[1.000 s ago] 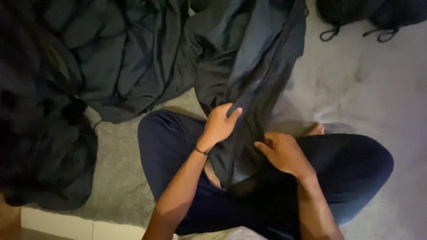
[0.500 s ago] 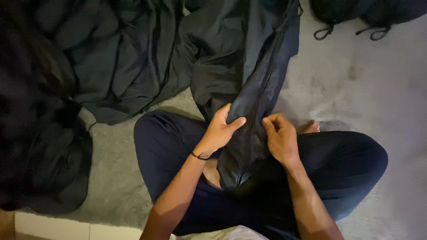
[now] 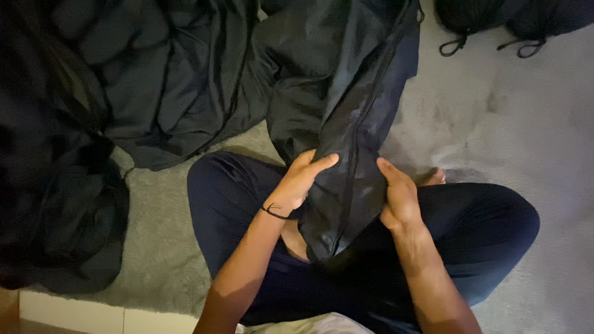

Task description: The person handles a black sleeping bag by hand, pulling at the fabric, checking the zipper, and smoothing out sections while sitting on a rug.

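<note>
Head view: the left hand [image 3: 300, 182] and right hand [image 3: 399, 198] each pinch a side of a dark cloth [image 3: 343, 124], bunched over the lap. Its far end trails onto the grey carpet [image 3: 495, 124] toward the top edge; more dark fabric [image 3: 124, 93] heaps at the left, apparently unhandled.

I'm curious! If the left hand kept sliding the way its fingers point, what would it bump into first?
The left hand points rightward across the dark fabric it grips. It would probably meet the fabric's raised seam ridge first, then the right hand.
</note>
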